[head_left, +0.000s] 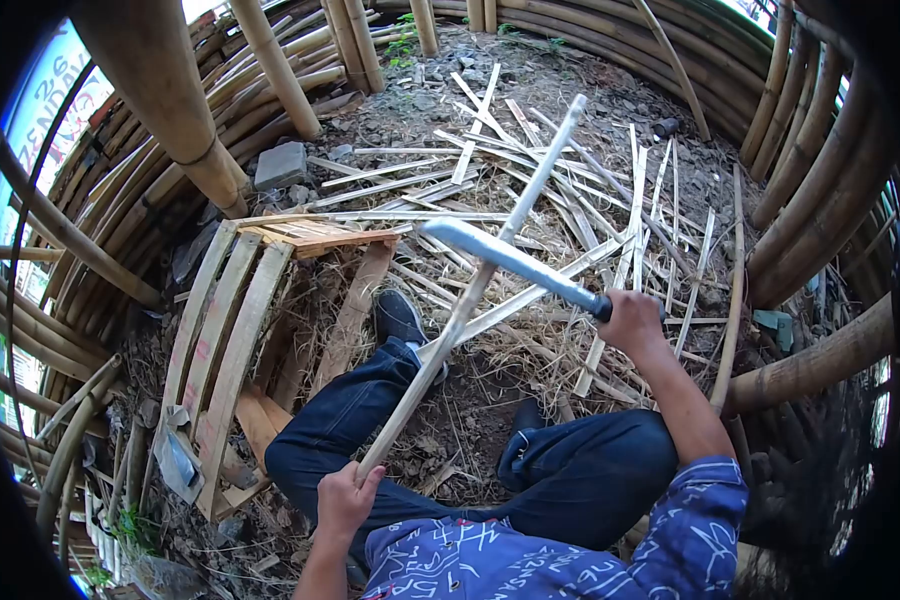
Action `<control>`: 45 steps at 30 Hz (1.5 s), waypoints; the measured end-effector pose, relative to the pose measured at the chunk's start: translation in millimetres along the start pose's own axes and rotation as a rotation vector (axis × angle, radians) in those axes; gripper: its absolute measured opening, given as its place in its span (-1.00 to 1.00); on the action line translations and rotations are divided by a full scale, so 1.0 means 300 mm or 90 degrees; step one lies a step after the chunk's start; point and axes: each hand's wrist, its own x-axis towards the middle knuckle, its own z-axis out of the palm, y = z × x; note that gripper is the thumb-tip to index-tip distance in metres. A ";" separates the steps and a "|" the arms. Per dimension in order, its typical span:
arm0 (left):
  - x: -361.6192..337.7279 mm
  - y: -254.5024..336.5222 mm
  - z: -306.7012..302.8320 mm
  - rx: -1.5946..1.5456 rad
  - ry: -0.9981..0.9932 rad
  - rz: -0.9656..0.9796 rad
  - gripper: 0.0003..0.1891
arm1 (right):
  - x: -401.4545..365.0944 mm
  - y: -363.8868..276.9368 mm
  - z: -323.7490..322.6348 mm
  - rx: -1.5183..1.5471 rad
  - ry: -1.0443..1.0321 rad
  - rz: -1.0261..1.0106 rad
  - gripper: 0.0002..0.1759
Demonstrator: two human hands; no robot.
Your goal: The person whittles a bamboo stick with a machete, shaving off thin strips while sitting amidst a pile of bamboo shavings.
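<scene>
The left hand (345,497), at the lower centre of the frame, is closed around the near end of a long pale bamboo slat (530,185), which slants up to the upper right over the person's blue-trousered knees. The right hand (635,320), at centre right, is wrapped tight round the dark handle of a long grey metal knife (500,255). Its blade lies across the slat about halfway along its length. Whether the edge has bitten into the bamboo cannot be told.

Judging by the ground, a good deal of the work is done. A loose heap of thin, pale split bamboo strips (610,200) covers the dirt from the centre to the upper right. The slat in hand looks whole along its far half. A weathered wooden pallet (220,320) lies at the left, and thick round bamboo poles (810,130) ring the spot.
</scene>
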 end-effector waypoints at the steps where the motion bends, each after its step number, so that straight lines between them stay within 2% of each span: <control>1: -0.007 0.008 -0.008 0.000 -0.004 0.002 -0.48 | 0.007 0.020 0.004 -0.001 -0.002 0.004 -0.79; 4: -0.026 0.021 -0.016 0.037 -0.001 0.034 -0.48 | 0.015 0.087 0.018 -0.025 0.005 0.052 -0.77; 11: -0.030 0.026 -0.007 0.021 -0.026 0.047 -0.49 | 0.012 0.103 -0.008 -0.052 0.006 0.070 -0.75; 15: -0.010 0.029 0.018 0.008 -0.015 0.037 -0.50 | 0.008 0.057 -0.014 -0.014 0.051 -0.009 -0.81; 16: -0.008 0.040 0.018 0.011 -0.013 0.036 -0.50 | -0.002 0.042 -0.005 -0.010 0.067 -0.084 -0.87; 17: -0.005 0.060 0.014 0.021 -0.007 0.051 -0.51 | -0.001 0.029 0.000 -0.008 0.067 -0.084 -0.87; 19: 0.003 0.077 0.001 0.032 -0.001 0.071 -0.51 | 0.007 0.013 0.005 -0.041 0.075 -0.171 -0.91; 21: -0.023 0.068 -0.015 0.049 0.003 0.079 -0.51 | 0.056 0.063 -0.001 -0.038 0.027 -0.051 -0.91; 23: -0.049 0.046 -0.033 0.063 -0.003 0.074 -0.51 | 0.089 0.129 -0.012 -0.039 0.023 0.163 -0.89; 25: -0.063 0.030 -0.040 0.074 -0.005 0.064 -0.51 | 0.080 0.225 -0.003 -0.011 0.041 0.252 -0.86; 27: -0.053 0.024 -0.029 0.094 -0.034 0.082 -0.51 | 0.028 0.216 0.014 -0.002 0.064 0.257 -0.84; 29: -0.029 0.034 -0.007 0.084 -0.041 0.077 -0.51 | -0.011 0.217 0.059 0.020 0.111 0.180 -0.83; 31: 0.012 0.060 0.005 0.075 -0.051 0.087 -0.51 | -0.035 0.158 -0.014 0.022 0.071 0.109 -0.83; 36: 0.066 0.092 0.018 0.092 0.033 0.131 -0.52 | -0.036 0.064 0.002 0.057 0.057 -0.142 -0.86; 37: 0.064 0.086 0.015 0.094 0.035 0.130 -0.52 | -0.021 0.066 0.008 0.060 0.057 -0.144 -0.86; 39: 0.043 0.059 -0.002 0.086 0.026 0.116 -0.53 | 0.022 0.089 0.029 -0.027 0.002 -0.036 -0.84; 41: -0.003 0.030 -0.028 0.094 0.007 0.117 -0.54 | 0.063 0.192 0.075 0.006 0.036 0.118 -0.85; 43: -0.021 0.013 -0.038 0.096 -0.010 0.113 -0.54 | 0.078 0.242 0.091 0.025 0.075 0.212 -0.85; 45: -0.021 0.000 -0.043 0.130 -0.023 0.115 -0.53 | 0.043 0.230 0.079 0.027 0.065 0.199 -0.83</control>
